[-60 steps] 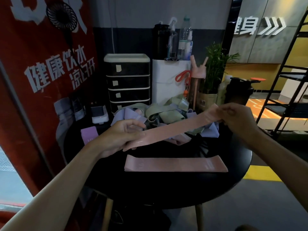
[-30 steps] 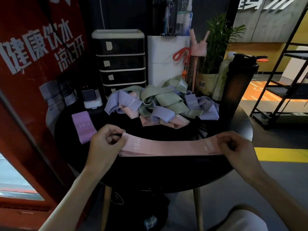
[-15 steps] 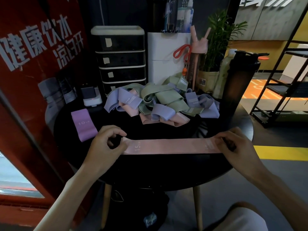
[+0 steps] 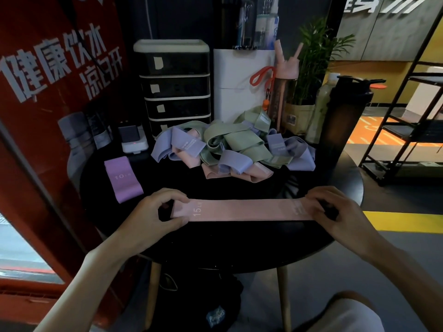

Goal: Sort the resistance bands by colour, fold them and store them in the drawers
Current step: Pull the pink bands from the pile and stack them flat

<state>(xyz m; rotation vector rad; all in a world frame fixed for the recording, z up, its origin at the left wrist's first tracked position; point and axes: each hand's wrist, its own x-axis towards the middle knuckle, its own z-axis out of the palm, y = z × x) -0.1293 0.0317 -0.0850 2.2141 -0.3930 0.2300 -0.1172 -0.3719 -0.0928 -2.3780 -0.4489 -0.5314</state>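
a pink resistance band (image 4: 244, 210) marked 15 lies flat and stretched along the near edge of the round black tabletop (image 4: 239, 243). the left hand (image 4: 155, 212) pinches one end, the right hand (image 4: 335, 209) the other, fingers curled, forearms reaching in low. soft, light and limp, it looks best taken at the ends for folding.

Pink band (image 4: 242, 210) (white "15"), purple band (image 4: 123, 179), black table (image 4: 239, 245).
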